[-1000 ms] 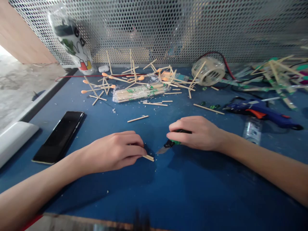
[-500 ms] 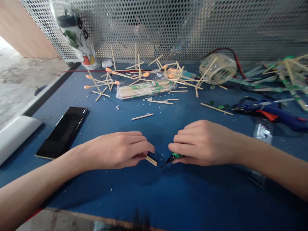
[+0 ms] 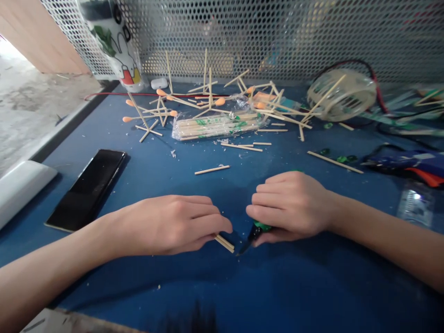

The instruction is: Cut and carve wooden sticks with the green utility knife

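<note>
My left hand (image 3: 180,225) is closed on short wooden sticks (image 3: 225,243), whose ends stick out to the right of the fingers. On the right, my right hand (image 3: 289,208) grips a tool with a dark pointed tip and green parts (image 3: 250,237). The tip points down and left, close to the stick ends but apart from them. Most of the tool is hidden in the palm. A single loose stick (image 3: 212,170) lies on the blue table (image 3: 277,286) beyond the hands.
Behind lie a plastic-wrapped stick bundle (image 3: 208,127), joined stick pieces with orange tips (image 3: 220,101), and a tape roll (image 3: 342,95). A phone (image 3: 88,189) and white case (image 3: 26,189) are left, a blue glue gun (image 3: 409,162) right. A bottle (image 3: 121,51) stands by the mesh panel (image 3: 243,41).
The camera view has shifted, so the background objects sit farther right. Both hands appear slightly lower, still holding the sticks and the tool. Their grips look much the same.
</note>
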